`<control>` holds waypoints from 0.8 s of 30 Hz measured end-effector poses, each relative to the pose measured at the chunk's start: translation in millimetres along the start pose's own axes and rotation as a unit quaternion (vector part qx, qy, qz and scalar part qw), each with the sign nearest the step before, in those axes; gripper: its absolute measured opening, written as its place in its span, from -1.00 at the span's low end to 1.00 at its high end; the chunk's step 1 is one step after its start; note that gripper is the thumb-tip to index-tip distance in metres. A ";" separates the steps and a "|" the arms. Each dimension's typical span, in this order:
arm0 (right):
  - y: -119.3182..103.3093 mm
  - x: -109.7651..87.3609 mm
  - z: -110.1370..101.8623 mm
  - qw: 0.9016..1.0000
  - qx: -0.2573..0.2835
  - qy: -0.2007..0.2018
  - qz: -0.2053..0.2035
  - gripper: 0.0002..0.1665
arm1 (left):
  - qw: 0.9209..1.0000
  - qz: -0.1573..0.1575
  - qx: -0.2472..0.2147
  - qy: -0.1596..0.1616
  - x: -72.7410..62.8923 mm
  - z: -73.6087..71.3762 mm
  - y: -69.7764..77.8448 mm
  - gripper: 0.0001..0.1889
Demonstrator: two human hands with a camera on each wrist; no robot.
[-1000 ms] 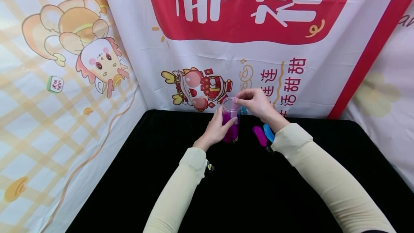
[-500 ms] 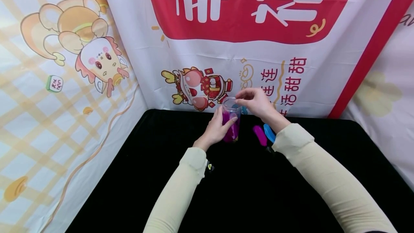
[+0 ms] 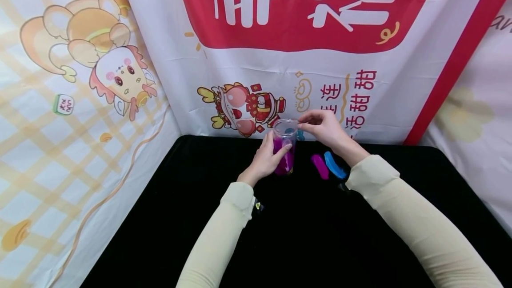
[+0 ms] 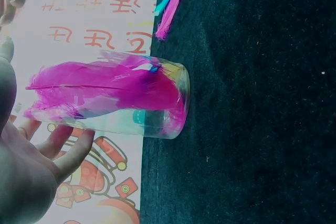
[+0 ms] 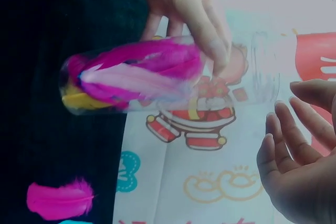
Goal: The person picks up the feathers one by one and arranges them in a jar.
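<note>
A clear jar [image 3: 284, 169] stands at the back of the black table, and my left hand [image 3: 264, 158] grips its side with fingers and thumb. Inside the jar are magenta feathers [image 4: 121, 85], a pale pink feather [image 5: 136, 81] and a yellow feather [image 5: 86, 99]. My right hand [image 3: 327, 133] is just right of the jar's mouth with its fingers loosely bent. In the right wrist view nothing shows between those fingers, which are close to the jar rim [image 5: 273, 69]. A magenta feather [image 3: 320, 166] and a blue feather [image 3: 335, 165] lie on the table below my right forearm.
Behind the black table [image 3: 280, 234] hangs a white cloth [image 3: 240, 70] printed with a red panel and cartoon figures. Another printed cloth [image 3: 80, 146] closes off the left side. A small dark item [image 3: 258, 206] shows at my left cuff.
The pale pink feather, earlier pinched by my right hand at the jar's mouth, has dropped into the jar. My right hand has shifted right, off the mouth. My left hand keeps its grip.
</note>
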State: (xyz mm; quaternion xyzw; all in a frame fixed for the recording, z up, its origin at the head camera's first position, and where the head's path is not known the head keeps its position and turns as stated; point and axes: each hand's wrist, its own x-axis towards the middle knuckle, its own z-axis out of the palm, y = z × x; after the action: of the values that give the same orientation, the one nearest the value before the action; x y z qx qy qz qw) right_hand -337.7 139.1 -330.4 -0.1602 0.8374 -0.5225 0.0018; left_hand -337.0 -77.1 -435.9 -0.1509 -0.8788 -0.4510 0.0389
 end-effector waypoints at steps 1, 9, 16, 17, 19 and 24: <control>2.6 -0.5 -1.1 1.000 -0.004 0.001 0.001 -0.67 | 1.000 -0.001 -0.001 0.000 0.0 -0.2 0.1 -0.13; 31.9 -5.8 -9.5 1.000 -0.018 0.002 0.010 -0.70 | 1.000 -0.005 0.001 0.000 -1.2 -0.8 0.1 -0.14; 54.0 -12.1 -18.2 0.998 -0.044 -0.015 0.051 -0.63 | 1.000 0.000 0.000 0.000 -1.7 -0.4 0.3 -0.13; 57.4 -13.2 -19.3 0.997 -0.044 -0.019 0.060 -0.62 | 1.000 0.000 0.001 0.000 -1.7 -0.5 0.4 -0.13; 64.4 -15.4 -21.0 0.996 -0.046 -0.025 0.075 -0.60 | 1.000 0.001 0.002 0.001 -1.7 -0.5 0.6 -0.13; 83.2 -19.7 -24.4 0.995 -0.061 -0.029 0.078 -0.61 | 1.000 0.000 0.003 0.000 -1.9 -0.4 0.6 -0.13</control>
State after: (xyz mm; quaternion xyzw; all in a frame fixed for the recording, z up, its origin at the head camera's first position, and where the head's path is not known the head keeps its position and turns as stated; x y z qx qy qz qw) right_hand -345.4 199.2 -395.5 -0.1089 0.8775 -0.4636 0.0569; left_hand -335.1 -77.5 -435.5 -0.1503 -0.8804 -0.4481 0.0395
